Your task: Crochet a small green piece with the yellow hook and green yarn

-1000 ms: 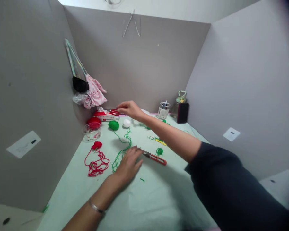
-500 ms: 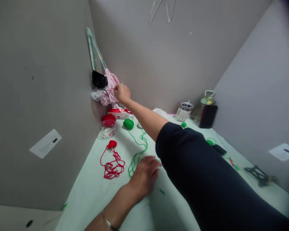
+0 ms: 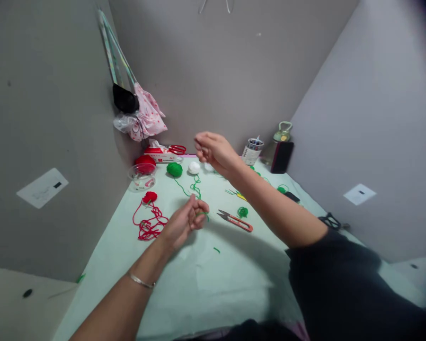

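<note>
My left hand (image 3: 187,219) is closed with green yarn between its fingers, over the middle of the table. My right hand (image 3: 215,150) is raised above the far part of the table, its fingers pinched together; whatever they hold is too small to make out. Green strands (image 3: 196,187) lie just beyond my left hand, running near a green yarn ball (image 3: 174,169). A white ball (image 3: 194,167) sits beside it. Orange thread snips (image 3: 235,220) lie to the right of my left hand, near a small green coil (image 3: 242,212). Tangled red yarn (image 3: 152,225) lies to the left.
At the back left stand a clear tub (image 3: 142,179) and a tissue box (image 3: 159,154) with red scissors (image 3: 177,149). A pink bag (image 3: 149,113) hangs above. A can (image 3: 252,151), bottle (image 3: 282,132) and phone (image 3: 282,157) stand back right.
My right hand has moved from the hanging pink bag to the right and nearer. My left hand has lifted and turned, showing green yarn in its fingers. The view has shifted, uncovering the snips.
</note>
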Tool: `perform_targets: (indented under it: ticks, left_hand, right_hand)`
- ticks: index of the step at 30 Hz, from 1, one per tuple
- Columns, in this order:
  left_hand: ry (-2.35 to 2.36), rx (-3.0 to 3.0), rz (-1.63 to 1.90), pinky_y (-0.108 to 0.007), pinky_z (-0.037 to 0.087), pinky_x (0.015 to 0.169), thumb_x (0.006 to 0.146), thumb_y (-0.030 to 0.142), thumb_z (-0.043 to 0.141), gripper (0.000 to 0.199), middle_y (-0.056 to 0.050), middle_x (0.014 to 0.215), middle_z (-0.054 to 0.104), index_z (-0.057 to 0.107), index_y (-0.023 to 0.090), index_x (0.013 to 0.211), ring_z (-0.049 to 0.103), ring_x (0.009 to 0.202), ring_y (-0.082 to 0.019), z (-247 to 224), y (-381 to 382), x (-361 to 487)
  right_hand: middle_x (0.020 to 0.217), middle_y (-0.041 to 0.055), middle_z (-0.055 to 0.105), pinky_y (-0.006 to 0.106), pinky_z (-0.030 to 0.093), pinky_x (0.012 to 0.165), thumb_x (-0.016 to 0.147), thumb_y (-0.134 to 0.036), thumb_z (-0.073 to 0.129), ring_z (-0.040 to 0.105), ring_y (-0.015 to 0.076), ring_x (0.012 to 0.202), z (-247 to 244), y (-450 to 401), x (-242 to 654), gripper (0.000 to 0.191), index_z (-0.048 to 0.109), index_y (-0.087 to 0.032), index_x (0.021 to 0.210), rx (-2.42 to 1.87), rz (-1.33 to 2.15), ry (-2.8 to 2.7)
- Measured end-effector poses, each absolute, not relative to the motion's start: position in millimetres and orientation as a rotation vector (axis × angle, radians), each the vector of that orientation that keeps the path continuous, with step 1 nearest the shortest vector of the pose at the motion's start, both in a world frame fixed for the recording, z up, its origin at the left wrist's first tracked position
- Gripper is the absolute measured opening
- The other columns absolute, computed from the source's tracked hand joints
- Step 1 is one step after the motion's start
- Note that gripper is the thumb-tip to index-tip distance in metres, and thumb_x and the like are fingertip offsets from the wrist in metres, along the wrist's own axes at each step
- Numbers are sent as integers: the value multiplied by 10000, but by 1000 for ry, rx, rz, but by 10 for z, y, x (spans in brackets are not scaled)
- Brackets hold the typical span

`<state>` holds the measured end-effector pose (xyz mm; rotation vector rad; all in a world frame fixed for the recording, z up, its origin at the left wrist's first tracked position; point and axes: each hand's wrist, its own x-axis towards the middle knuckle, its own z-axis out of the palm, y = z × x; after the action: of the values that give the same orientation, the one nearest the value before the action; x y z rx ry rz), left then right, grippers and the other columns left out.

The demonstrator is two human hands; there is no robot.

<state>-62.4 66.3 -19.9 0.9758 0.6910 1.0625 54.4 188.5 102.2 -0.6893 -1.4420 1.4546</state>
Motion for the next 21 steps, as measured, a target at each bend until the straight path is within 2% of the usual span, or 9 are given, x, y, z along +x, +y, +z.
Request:
perform_targets:
  ticks: [2,6,12,15,18,21]
  left_hand:
    - [632,884,1086,-213,291,483,938,686,503,559,73,533,322,627,161,791,246,451,-72,-130,663,-661]
    - [570,796,1076,-193,287,464,941,682,506,573,59,565,367,649,140,826,251,451,-63,-87,658,-611]
    - [574,787,1004,-177,326,475,931,641,572,526,61,560,381,641,139,789,300,447,-55,-141,708,-386]
    - [596,786,975,-178,344,483,922,619,606,501,58,572,402,658,132,816,323,456,-55,-169,742,-302]
    - [623,789,968,-176,353,492,907,599,643,478,62,579,403,666,129,821,311,458,-49,-184,772,-261]
    - [657,816,975,-178,361,505,875,550,705,424,61,602,415,668,130,826,324,476,-50,-186,803,-240]
  right_hand:
    - [711,-49,532,174,300,438,796,-350,795,435,36,507,779,1529,943,281,573,-184,835,-756,1610,-1329]
    - [657,-60,494,200,213,403,718,-446,830,329,34,462,345,1067,1497,375,566,-189,790,-859,1648,-1271]
    - [738,-25,624,225,330,460,689,-444,826,454,57,474,12,884,1714,372,623,-196,878,-912,1598,-1285]
    - [621,-31,617,228,362,498,725,-409,810,511,90,508,-55,826,1691,292,662,-187,846,-931,1555,-1356]
    - [528,-52,580,229,370,517,720,-345,827,503,97,507,-83,778,1667,231,703,-182,825,-925,1524,-1440]
    - [606,-34,647,226,353,500,703,-344,829,469,76,494,-98,789,1668,230,701,-174,790,-897,1538,-1467]
